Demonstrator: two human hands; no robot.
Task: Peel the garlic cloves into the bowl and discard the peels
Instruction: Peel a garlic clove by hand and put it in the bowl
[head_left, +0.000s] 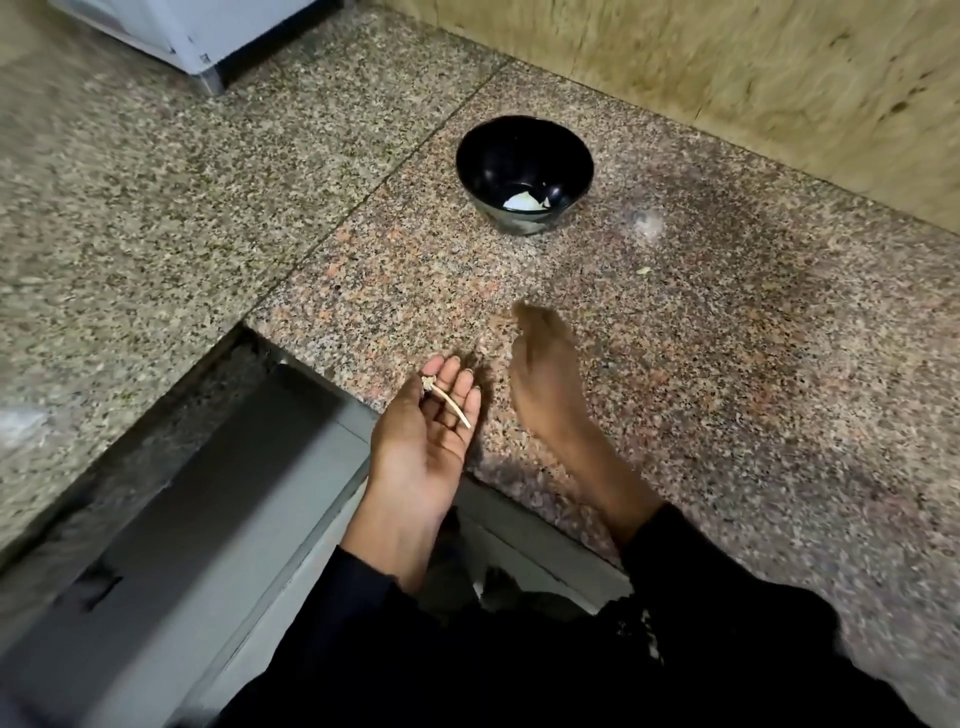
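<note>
A: Entry, head view. Progress check. The black bowl (524, 174) stands on the granite desk (727, 364), well apart from both hands, toward the far wall. At its bottom lies pale white material (522, 201). I read it as peeled garlic, though one thin flake among it might be skin. Count cannot be told.

B: Unpeeled cloves anywhere?

A: None visible on the desk. A faint pale smear and a tiny greenish speck sit to the right of the bowl; too small to identify.

B: Hands?

A: Left hand (423, 441) lies palm up at the desk's front edge, fingers relaxed and loosely extended. Across the fingers rests a dry garlic stalk (448, 404) with its root nub at the fingertip end. It is cradled, not pinched. Right hand (545, 379) is just beside it, over the desk, motion-blurred. Fingers look extended and empty, but the blur leaves that short of certain.

B: Judgement on stage?

A: Late. Peeling appears done or close to it, going by garlic in the bowl and only the stalk left in hand. Remaining: discard that stalk and any loose skins. No bin shows in frame. A grey drawer-like unit (208, 519) sits below the desk's edge; its purpose is unclear.
</note>
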